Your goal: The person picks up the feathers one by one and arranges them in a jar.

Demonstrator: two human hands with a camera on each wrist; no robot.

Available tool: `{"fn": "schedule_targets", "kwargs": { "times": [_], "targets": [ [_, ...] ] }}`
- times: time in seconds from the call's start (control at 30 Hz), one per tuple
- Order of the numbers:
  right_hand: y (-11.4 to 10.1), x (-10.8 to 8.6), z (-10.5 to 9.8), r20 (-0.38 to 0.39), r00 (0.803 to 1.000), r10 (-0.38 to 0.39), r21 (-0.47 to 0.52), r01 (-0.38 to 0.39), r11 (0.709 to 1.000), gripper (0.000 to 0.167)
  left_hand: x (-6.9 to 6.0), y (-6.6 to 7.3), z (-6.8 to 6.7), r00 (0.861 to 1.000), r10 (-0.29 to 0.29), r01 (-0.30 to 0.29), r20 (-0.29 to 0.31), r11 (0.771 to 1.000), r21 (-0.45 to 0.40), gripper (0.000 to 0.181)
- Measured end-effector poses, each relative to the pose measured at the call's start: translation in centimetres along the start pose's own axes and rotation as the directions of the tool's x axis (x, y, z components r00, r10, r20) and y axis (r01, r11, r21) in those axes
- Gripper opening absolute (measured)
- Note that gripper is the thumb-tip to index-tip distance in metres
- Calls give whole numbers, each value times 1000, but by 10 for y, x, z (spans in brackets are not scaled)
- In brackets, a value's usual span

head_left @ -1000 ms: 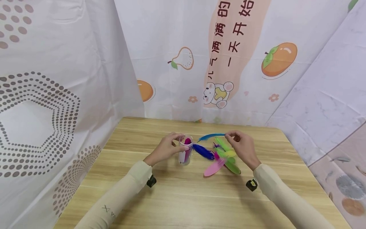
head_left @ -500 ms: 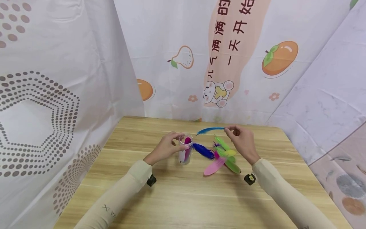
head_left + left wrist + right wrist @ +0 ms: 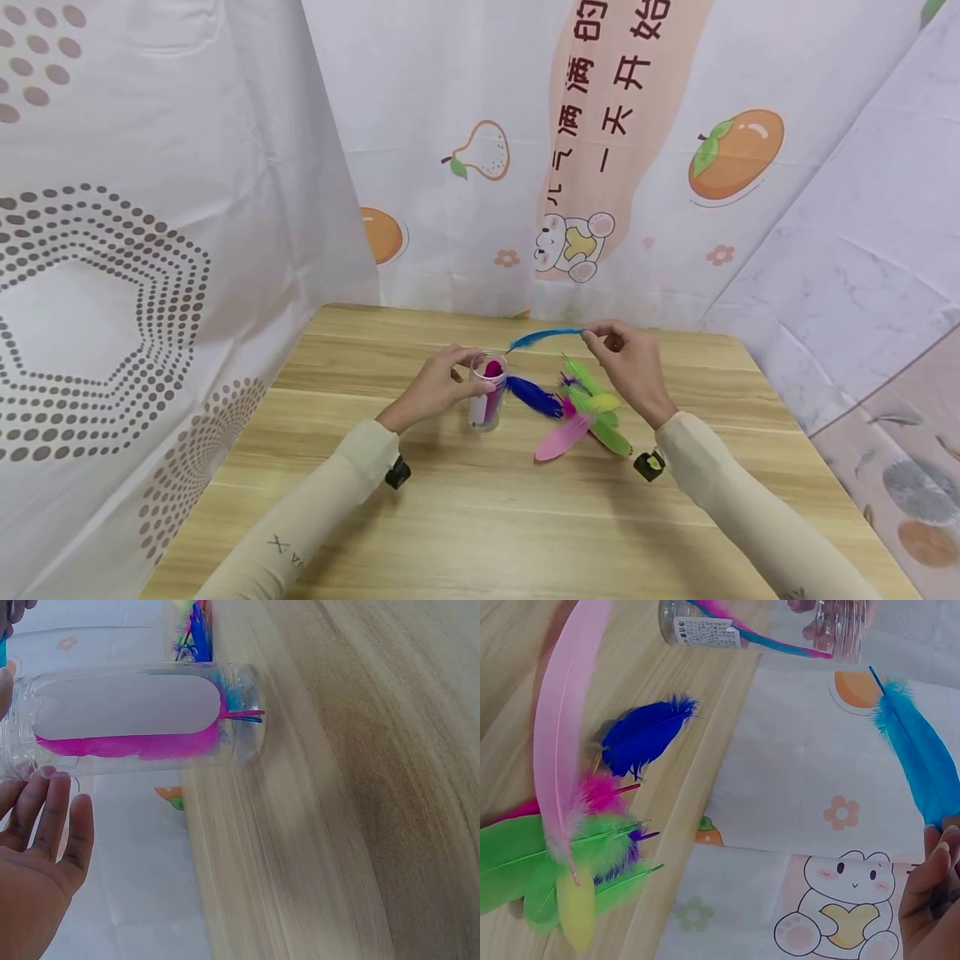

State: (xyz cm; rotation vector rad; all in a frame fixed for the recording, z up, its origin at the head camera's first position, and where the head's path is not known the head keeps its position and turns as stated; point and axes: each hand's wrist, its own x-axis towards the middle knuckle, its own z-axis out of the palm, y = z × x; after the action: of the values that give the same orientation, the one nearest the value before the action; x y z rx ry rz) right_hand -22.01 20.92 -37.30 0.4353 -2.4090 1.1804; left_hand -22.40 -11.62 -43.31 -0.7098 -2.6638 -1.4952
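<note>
My left hand (image 3: 435, 387) grips a clear jar (image 3: 487, 412) near its mouth, with the thumb on one side and fingers on the other. The jar stands upright on the table. Inside it are a magenta feather (image 3: 135, 746) and a blue one, shown in the left wrist view; a white label covers part of the wall. Between thumb and fingertips my right hand (image 3: 630, 362) pinches a light blue feather (image 3: 919, 742) by its vane end. The feather's bare quill points left, just above and right of the jar's mouth, apart from it in the right wrist view.
Right of the jar lies a dark blue feather (image 3: 649, 739). Beside it is a loose pile with a pink feather (image 3: 559, 727), a yellow feather (image 3: 577, 911), several green ones, magenta and purple. A printed curtain (image 3: 420, 83) hangs behind the wooden table (image 3: 480, 517).
My right hand has lifted the light blue feather up from beside the pile and carried it left toward the jar's mouth. My left hand and the jar have stayed put.
</note>
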Motion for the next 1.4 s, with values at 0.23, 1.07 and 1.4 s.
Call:
{"fn": "schedule_targets", "kwargs": {
  "times": [0.23, 1.07, 1.4],
  "targets": [
    [-5, 1, 7, 15, 1000, -23, 18, 23, 1000, 17, 0, 0, 0, 1000, 15, -15, -2, 1000, -9, 57],
    [-23, 7, 37, 128, 982, -140, -31, 145, 989, 10, 1, -3, 1, 1000, 20, -20, -9, 1000, -18, 55],
    [-29, 9, 51, 158, 978, -137, -10, 141, 990, 8, 2, -3, 1, 1000, 13, -13, -9, 1000, -2, 57]
  ]
}}
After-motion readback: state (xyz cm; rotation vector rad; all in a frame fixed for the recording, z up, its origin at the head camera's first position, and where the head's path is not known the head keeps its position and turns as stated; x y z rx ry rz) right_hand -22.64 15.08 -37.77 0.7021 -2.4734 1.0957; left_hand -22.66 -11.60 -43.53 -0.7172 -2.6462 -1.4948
